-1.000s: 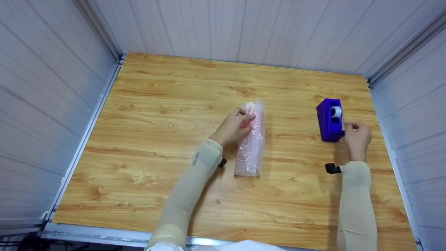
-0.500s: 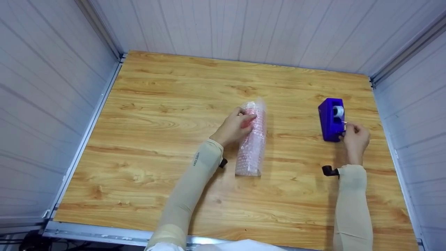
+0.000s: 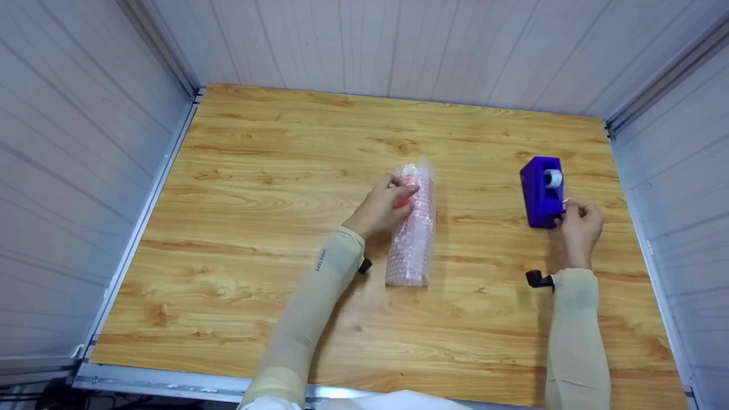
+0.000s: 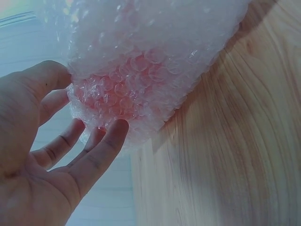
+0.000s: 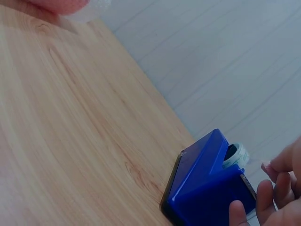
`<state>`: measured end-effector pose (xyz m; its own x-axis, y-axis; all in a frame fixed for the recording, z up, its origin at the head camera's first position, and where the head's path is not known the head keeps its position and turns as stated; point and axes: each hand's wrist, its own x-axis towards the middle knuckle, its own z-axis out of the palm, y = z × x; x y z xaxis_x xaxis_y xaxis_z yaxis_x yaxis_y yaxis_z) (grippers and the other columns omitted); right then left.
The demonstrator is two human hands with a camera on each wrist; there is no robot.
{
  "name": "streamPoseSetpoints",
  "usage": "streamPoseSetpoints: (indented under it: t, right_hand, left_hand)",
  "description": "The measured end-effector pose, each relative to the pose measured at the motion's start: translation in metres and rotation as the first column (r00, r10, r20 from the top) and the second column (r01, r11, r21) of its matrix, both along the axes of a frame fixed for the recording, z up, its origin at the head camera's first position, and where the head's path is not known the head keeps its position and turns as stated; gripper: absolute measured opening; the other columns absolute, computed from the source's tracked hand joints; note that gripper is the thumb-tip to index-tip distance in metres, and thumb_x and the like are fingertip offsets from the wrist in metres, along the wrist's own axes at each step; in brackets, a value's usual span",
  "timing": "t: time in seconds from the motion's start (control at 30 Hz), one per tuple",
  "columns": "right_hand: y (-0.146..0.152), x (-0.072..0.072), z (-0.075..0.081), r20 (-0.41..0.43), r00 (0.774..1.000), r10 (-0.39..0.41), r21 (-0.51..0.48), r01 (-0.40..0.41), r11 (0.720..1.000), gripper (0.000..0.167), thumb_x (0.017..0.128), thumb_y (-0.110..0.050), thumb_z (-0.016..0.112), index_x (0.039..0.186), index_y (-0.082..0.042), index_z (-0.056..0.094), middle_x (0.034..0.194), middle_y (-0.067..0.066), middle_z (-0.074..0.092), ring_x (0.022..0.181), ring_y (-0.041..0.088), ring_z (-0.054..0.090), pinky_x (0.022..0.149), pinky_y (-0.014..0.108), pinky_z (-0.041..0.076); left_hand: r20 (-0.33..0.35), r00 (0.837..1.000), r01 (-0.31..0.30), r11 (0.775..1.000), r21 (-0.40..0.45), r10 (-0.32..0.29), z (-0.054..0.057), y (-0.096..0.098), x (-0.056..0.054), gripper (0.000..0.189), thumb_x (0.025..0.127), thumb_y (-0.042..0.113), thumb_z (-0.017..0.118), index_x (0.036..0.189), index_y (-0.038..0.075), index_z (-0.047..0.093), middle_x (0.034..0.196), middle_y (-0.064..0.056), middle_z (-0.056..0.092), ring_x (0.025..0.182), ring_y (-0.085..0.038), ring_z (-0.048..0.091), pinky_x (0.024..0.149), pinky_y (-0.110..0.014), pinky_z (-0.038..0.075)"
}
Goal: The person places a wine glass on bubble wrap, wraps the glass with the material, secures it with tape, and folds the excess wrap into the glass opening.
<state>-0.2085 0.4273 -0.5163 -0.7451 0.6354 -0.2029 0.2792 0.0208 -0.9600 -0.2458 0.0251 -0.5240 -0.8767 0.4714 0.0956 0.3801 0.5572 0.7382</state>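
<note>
A roll of bubble wrap (image 3: 411,250) with something pink inside lies mid-table. My left hand (image 3: 379,208) grips its far part from the left side; in the left wrist view, thumb and fingers of that hand (image 4: 61,155) curve around the bubble wrap (image 4: 141,70). To the right stands a blue tape dispenser (image 3: 535,193) with a small roll of clear tape (image 3: 552,179) in it. At its front end my right hand (image 3: 581,228) pinches the tape's end between thumb and forefinger. The right wrist view shows these fingers beside the toothed cutter (image 5: 248,184).
The wood-grain table (image 3: 256,188) is enclosed by pale panels (image 3: 364,45) at the back and both sides. A metal rail (image 3: 159,382) runs along its front edge. A small black wrist camera (image 3: 538,279) juts from the right sleeve.
My right hand has shifted slightly left, closer against the dispenser's front end. My left hand and the bubble wrap have stayed in place.
</note>
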Motion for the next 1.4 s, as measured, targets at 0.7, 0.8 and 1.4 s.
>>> streamPoseSetpoints:
  t: [0.7,0.8,1.4]
  right_hand:
    - [-0.004,0.001,-0.005,-0.130,0.982,-0.135,-0.262,0.098,0.960,0.013,0.096,-0.006,0.064,0.087,0.002,0.070,0.077,0.009,0.055,0.065,0.016,0.052,0.058,0.024,0.053]
    - [-0.005,0.001,-0.007,-0.150,0.976,-0.157,-0.300,0.106,0.948,0.013,0.096,-0.005,0.063,0.087,0.003,0.069,0.076,0.010,0.053,0.065,0.017,0.051,0.056,0.025,0.052]
    - [0.003,0.005,-0.014,-0.269,0.925,-0.269,-0.612,0.051,0.789,0.025,0.093,0.001,0.065,0.074,0.008,0.052,0.085,0.014,0.055,0.074,0.023,0.049,0.060,0.034,0.051]
  left_hand:
    - [0.065,0.998,0.001,1.000,0.001,-0.001,0.000,0.002,0.000,0.044,0.100,0.022,0.061,0.142,0.012,0.058,0.126,-0.007,0.044,0.112,-0.016,0.053,0.093,-0.014,0.043]
    - [0.065,0.998,-0.001,1.000,0.002,0.000,-0.001,0.002,0.000,0.044,0.100,0.022,0.061,0.142,0.012,0.058,0.127,-0.007,0.044,0.111,-0.016,0.053,0.093,-0.014,0.044]
    - [0.065,0.998,-0.006,0.999,0.054,0.003,-0.001,0.003,0.000,0.044,0.099,0.018,0.063,0.143,0.011,0.057,0.123,-0.007,0.044,0.114,-0.014,0.055,0.093,-0.012,0.043]
